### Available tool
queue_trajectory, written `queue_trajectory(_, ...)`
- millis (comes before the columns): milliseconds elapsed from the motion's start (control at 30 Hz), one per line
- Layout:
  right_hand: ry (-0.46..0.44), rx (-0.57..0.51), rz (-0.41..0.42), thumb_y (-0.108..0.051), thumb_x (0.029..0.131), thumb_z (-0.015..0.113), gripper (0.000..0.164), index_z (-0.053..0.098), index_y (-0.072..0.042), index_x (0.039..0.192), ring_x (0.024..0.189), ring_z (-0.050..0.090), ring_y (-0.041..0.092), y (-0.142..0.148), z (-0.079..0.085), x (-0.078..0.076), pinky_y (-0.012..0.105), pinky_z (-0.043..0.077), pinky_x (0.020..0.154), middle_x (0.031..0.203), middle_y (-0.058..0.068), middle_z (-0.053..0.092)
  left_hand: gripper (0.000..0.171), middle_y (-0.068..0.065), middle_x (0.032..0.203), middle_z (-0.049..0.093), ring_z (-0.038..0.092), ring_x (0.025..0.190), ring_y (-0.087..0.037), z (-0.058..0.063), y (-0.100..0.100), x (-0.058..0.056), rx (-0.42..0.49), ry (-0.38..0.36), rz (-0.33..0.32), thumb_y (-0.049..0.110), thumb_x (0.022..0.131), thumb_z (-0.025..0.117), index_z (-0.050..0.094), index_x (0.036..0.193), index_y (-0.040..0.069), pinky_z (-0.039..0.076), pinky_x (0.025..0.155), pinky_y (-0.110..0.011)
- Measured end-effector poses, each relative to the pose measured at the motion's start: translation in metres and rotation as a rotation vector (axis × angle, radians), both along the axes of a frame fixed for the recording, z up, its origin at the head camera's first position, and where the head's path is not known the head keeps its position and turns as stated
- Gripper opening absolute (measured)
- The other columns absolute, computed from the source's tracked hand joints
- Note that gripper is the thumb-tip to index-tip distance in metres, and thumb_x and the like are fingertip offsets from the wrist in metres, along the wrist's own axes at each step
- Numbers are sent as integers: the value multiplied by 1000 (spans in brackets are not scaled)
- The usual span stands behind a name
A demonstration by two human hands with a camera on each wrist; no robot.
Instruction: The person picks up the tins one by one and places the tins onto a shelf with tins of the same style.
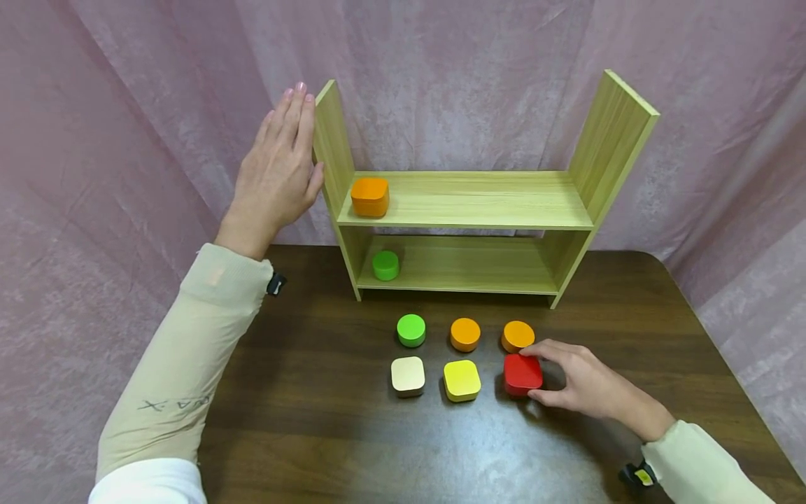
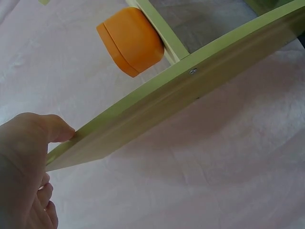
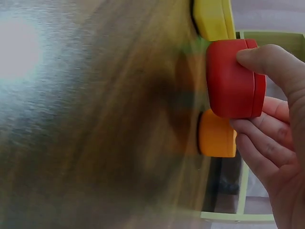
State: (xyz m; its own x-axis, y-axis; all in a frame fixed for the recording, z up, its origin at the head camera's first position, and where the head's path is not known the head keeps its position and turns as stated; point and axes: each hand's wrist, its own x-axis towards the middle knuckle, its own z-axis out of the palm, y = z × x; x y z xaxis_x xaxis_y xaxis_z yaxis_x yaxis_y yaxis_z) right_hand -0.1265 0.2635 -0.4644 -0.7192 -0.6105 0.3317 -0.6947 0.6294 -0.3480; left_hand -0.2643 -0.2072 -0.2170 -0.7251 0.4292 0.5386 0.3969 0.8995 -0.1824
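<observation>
My left hand (image 1: 277, 164) lies along the outer face of the left side panel (image 1: 334, 133) of a light wooden shelf. Its fingers are straight, and in the left wrist view the thumb (image 2: 61, 130) touches the panel's edge. Over the table's front right part, my right hand (image 1: 582, 381) pinches a red rounded-square box (image 1: 522, 374) between thumb and fingers. The right wrist view shows the thumb on one side of the red box (image 3: 231, 78) and fingers at the opposite side. Just behind it stands a round orange box (image 1: 518, 336).
An orange square box (image 1: 370, 197) sits on the upper shelf board, and a green round box (image 1: 385, 265) on the lower. On the brown table (image 1: 302, 420) stand green (image 1: 411, 330), orange (image 1: 465, 334), cream (image 1: 408, 376) and yellow (image 1: 462, 381) boxes. A pink curtain (image 1: 453, 84) hangs behind.
</observation>
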Motion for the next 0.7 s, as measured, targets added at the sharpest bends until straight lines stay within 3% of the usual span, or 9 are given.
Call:
queue_trajectory(333,-57,-7,18,-22,76,95,57,71,-9,126,103,74,11,-10,27,-15,38,66,88,119,-5,76,82,-17,179,6,10,167,-33,1,0,1,11,-37,10,19,105,53,6,168,-2,15,136,-51)
queue_trajectory(700,-104,16,47,-26,79,94,58,70,-10,130,108,73,14,-27,70,-37,42,65,93,123,-2,75,82,-16,179,6,11,167,-33,1,1,0,15,-41,9,20,105,53,6,169,-1,15,136,-50)
